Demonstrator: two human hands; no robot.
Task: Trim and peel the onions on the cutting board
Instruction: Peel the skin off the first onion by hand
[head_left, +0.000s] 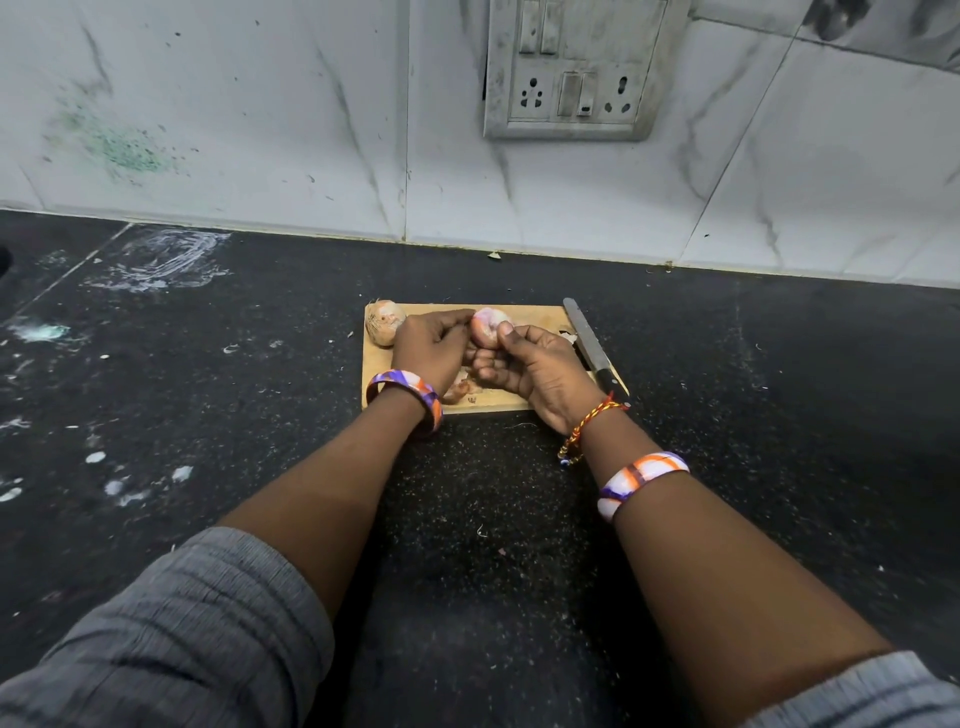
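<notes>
A black speckled counter ran up to a pale marbled tile wall, with a small wooden cutting board near the middle. Above the board's middle, a pinkish onion sat between both hands. The right hand curled round it with the thumb on top; the left hand pinched at its left side, fingers bent, apparently working skin loose. Both wrists hung low over the board's near edge. A second onion, skin on, lay at the far left corner. A knife rested along the right edge; it could probably be nudged off by the right wrist. The slick onion might also slip.
</notes>
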